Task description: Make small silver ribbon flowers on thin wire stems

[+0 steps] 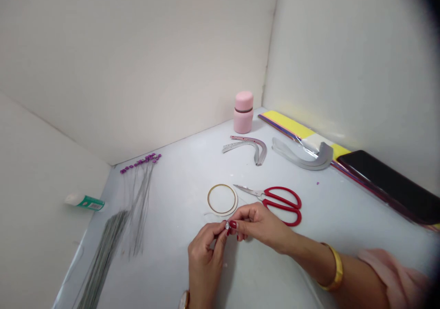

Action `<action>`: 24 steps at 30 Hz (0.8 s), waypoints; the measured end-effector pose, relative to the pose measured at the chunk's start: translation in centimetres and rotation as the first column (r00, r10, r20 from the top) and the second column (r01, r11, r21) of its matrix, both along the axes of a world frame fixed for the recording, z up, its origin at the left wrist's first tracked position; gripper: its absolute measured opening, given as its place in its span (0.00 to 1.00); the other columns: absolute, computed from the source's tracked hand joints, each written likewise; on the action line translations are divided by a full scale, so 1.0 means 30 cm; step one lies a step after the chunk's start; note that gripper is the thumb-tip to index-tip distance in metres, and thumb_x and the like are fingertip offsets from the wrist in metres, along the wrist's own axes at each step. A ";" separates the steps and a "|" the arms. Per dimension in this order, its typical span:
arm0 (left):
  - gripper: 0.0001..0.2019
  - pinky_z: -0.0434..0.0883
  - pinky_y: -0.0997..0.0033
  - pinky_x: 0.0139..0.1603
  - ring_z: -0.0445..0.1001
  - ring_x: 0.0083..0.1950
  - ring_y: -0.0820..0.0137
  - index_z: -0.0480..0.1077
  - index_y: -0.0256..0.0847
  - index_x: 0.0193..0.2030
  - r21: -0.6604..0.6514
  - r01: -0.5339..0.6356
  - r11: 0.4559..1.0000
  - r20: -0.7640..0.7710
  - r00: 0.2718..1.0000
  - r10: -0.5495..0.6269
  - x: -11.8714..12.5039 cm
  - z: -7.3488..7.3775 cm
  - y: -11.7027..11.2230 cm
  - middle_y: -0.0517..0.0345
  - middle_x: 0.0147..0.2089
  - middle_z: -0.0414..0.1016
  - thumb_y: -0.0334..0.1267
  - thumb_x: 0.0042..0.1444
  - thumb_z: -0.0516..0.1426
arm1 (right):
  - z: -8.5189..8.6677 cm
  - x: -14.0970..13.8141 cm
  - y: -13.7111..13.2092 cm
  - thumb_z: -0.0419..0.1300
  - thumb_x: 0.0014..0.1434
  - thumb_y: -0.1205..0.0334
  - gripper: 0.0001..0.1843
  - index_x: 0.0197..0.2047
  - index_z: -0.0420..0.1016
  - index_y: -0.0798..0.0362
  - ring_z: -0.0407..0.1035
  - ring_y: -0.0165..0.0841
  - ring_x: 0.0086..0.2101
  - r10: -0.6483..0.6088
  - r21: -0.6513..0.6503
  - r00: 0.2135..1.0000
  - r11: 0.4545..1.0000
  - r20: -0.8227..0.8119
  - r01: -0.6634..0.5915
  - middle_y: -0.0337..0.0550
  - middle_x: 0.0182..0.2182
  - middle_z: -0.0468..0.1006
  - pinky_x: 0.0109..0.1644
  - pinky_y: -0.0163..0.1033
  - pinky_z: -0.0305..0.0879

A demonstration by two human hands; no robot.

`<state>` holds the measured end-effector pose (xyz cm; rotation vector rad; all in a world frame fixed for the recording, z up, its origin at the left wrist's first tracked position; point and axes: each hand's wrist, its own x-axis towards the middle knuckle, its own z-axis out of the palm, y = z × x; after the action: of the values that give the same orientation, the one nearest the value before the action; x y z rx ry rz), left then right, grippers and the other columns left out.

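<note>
And there, the left hand (205, 261) and right hand (261, 226) pinch a tiny shiny silver piece (227, 225) between them, where one loosened fingertip could drop it near the red-handled steel scissors (282, 206) just beyond the right hand!

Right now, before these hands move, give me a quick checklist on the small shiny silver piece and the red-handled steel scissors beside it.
1. Small shiny silver piece pinched at the fingertips: ok.
2. Left hand and right hand both on it: ok.
3. Red-handled steel scissors with blades closed: ok.
4. Thin gold hoop lying free of both hands: ok.
5. What the silver piece is: cannot tell, the fingers hide most of it.
</note>
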<state>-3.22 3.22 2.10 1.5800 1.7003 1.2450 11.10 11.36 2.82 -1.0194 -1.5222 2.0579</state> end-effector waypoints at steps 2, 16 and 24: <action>0.05 0.69 0.77 0.34 0.74 0.33 0.72 0.72 0.40 0.33 -0.001 0.002 1.000 -0.002 1.000 -0.002 0.002 -0.001 -0.001 0.57 0.32 0.76 0.31 0.55 0.54 | 0.000 -0.002 -0.001 0.64 0.46 0.52 0.16 0.31 0.77 0.57 0.63 0.26 0.22 -0.011 -0.026 1.000 1.000 0.007 0.011 0.40 0.21 0.73 0.24 0.30 0.53; 0.05 0.70 0.76 0.35 0.74 0.33 0.72 0.72 0.40 0.34 0.020 -0.002 1.000 -0.025 1.000 0.003 -0.002 -0.008 -0.003 0.57 0.33 0.77 0.30 0.55 0.54 | 0.011 0.000 0.000 0.61 0.50 0.52 0.15 0.30 0.76 0.57 0.64 0.26 0.22 -0.005 0.010 1.000 1.000 0.026 0.005 0.40 0.20 0.73 0.24 0.30 0.55; 0.06 0.70 0.75 0.35 0.75 0.34 0.71 0.73 0.40 0.34 -0.016 -0.008 1.000 0.017 1.000 0.008 0.002 -0.002 -0.002 0.56 0.33 0.77 0.31 0.55 0.54 | 0.005 -0.008 -0.011 0.59 0.52 0.56 0.12 0.30 0.77 0.56 0.65 0.27 0.23 -0.037 0.087 0.997 0.996 0.063 0.032 0.41 0.23 0.75 0.26 0.31 0.59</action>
<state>-3.16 3.16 2.06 1.5504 1.7034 1.2418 10.85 11.02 2.95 -1.0809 -1.5992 1.9360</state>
